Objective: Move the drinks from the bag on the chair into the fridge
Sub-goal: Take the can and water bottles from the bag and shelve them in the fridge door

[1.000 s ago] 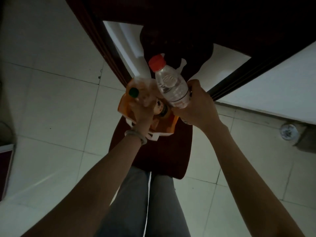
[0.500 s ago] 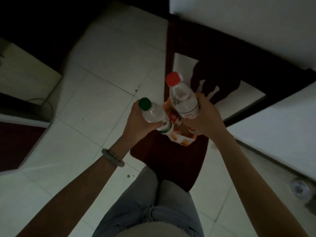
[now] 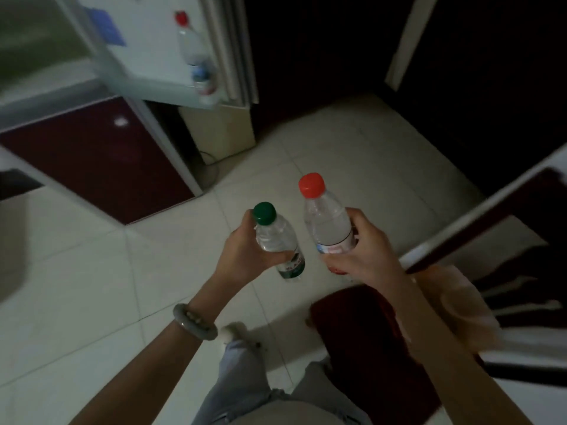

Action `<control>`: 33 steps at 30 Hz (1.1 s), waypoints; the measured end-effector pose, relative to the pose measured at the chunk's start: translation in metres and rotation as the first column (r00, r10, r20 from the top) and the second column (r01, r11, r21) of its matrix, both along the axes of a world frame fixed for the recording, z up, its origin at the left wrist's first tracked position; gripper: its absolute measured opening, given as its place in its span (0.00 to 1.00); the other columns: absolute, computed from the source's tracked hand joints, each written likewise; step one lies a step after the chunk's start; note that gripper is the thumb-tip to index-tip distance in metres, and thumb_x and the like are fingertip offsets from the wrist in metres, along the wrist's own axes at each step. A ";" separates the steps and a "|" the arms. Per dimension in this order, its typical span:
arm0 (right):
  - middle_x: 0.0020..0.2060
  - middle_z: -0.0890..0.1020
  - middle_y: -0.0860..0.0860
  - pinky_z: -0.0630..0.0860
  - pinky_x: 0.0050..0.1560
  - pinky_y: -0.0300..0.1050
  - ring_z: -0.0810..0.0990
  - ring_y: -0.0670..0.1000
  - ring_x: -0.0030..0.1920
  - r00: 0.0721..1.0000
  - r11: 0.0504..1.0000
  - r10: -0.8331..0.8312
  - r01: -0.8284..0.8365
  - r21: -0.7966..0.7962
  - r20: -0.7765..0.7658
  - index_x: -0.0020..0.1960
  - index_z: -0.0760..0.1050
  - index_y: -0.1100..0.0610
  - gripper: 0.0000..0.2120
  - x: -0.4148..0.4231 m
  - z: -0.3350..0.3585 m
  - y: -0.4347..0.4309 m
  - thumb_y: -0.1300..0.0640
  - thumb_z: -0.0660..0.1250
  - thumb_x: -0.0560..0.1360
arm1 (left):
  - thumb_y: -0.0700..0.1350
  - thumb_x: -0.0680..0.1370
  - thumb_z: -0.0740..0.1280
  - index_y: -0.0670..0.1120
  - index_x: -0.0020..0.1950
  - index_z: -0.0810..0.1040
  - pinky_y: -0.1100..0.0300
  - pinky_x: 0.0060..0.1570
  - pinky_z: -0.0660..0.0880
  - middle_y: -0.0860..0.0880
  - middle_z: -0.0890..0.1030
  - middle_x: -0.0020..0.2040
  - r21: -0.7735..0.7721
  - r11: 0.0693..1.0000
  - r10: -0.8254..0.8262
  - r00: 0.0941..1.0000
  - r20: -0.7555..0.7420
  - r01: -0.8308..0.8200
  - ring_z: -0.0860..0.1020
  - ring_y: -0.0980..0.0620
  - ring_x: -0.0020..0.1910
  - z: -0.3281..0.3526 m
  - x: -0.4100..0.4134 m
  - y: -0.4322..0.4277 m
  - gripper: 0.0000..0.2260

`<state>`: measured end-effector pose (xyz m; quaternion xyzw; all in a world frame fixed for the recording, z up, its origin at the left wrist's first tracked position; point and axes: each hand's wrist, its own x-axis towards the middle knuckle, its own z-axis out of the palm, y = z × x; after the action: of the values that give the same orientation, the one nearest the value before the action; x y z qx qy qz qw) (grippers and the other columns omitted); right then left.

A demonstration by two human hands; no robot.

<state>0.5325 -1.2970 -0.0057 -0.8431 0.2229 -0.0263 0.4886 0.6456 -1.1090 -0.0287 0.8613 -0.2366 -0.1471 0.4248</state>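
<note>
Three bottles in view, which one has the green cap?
The green-capped bottle in the left hand. The right hand holds a red-capped bottle; the fridge-door bottle is also red-capped.

Green cap (image 3: 264,212), red cap (image 3: 311,185)

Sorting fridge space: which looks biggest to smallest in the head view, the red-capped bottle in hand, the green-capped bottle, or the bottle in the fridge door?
1. Red-capped bottle.
2. Green-capped bottle, slightly smaller.
3. Bottle in the fridge door, but it is farther away, so unsure.
</note>
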 end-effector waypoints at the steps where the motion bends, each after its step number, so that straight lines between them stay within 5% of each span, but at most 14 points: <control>1: 0.47 0.79 0.43 0.73 0.34 0.30 0.78 0.40 0.45 1.000 1.000 0.011 -0.011 0.007 0.016 0.59 0.68 0.45 0.32 0.018 0.001 0.018 0.57 0.78 0.61 | 0.47 0.62 0.79 0.46 0.60 0.67 0.65 0.41 0.72 0.57 0.75 0.46 -0.002 1.000 0.019 1.000 -0.005 -0.019 0.76 0.55 0.44 0.003 0.015 0.019 0.32; 10: 0.47 0.79 0.43 0.75 0.45 0.38 0.78 0.39 0.46 0.997 0.999 0.044 -0.044 -0.010 0.069 0.61 0.67 0.47 0.35 0.150 0.015 0.155 0.57 0.79 0.59 | 0.61 0.57 0.76 0.49 0.57 0.68 0.47 0.46 0.78 0.50 0.80 0.50 0.000 0.993 0.115 0.991 0.076 -0.115 0.79 0.49 0.47 0.032 0.137 0.174 0.35; 16: 0.44 0.80 0.40 0.73 0.39 0.31 0.78 0.35 0.43 0.991 0.998 0.056 -0.052 -0.040 0.120 0.56 0.68 0.44 0.32 0.211 0.030 0.200 0.54 0.80 0.58 | 0.54 0.60 0.78 0.48 0.55 0.69 0.60 0.43 0.77 0.52 0.81 0.50 -0.057 0.989 0.145 0.983 0.114 -0.139 0.80 0.52 0.47 0.049 0.195 0.216 0.30; 23: 0.44 0.79 0.40 0.74 0.42 0.36 0.78 0.38 0.44 0.985 0.998 0.062 -0.057 -0.036 0.163 0.56 0.67 0.45 0.31 0.287 0.048 0.211 0.56 0.79 0.58 | 0.58 0.58 0.77 0.51 0.53 0.68 0.50 0.44 0.79 0.55 0.80 0.48 -0.111 0.982 0.165 0.976 0.139 -0.151 0.80 0.54 0.45 0.066 0.276 0.222 0.30; 28: 0.44 0.76 0.37 0.72 0.44 0.35 0.75 0.36 0.45 0.974 0.999 0.039 -0.039 -0.006 0.225 0.56 0.66 0.44 0.32 0.361 0.053 0.202 0.60 0.79 0.59 | 0.55 0.59 0.79 0.51 0.56 0.69 0.56 0.47 0.79 0.57 0.80 0.49 -0.188 0.967 0.205 0.966 0.157 -0.174 0.79 0.58 0.48 0.078 0.349 0.214 0.31; 31: 0.44 0.75 0.36 0.71 0.46 0.35 0.74 0.35 0.44 0.964 0.999 0.035 -0.036 -0.002 0.264 0.56 0.66 0.45 0.33 0.411 0.056 0.190 0.60 0.80 0.59 | 0.50 0.61 0.79 0.52 0.60 0.68 0.69 0.46 0.75 0.64 0.77 0.48 -0.253 0.956 0.201 0.962 0.186 -0.151 0.76 0.68 0.48 0.087 0.397 0.201 0.32; 33: 0.44 0.75 0.36 0.71 0.43 0.32 0.74 0.34 0.44 0.957 1.000 0.020 -0.020 -0.001 0.291 0.55 0.67 0.46 0.32 0.445 0.058 0.180 0.61 0.79 0.59 | 0.48 0.61 0.79 0.50 0.59 0.69 0.68 0.46 0.75 0.62 0.77 0.49 -0.276 0.950 0.206 0.959 0.196 -0.148 0.77 0.65 0.49 0.094 0.430 0.191 0.31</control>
<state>0.9772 -1.1171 0.0526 -0.8318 0.1402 -0.1448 0.5173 1.0758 -0.9185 0.0648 0.8273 -0.2210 0.0213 0.5160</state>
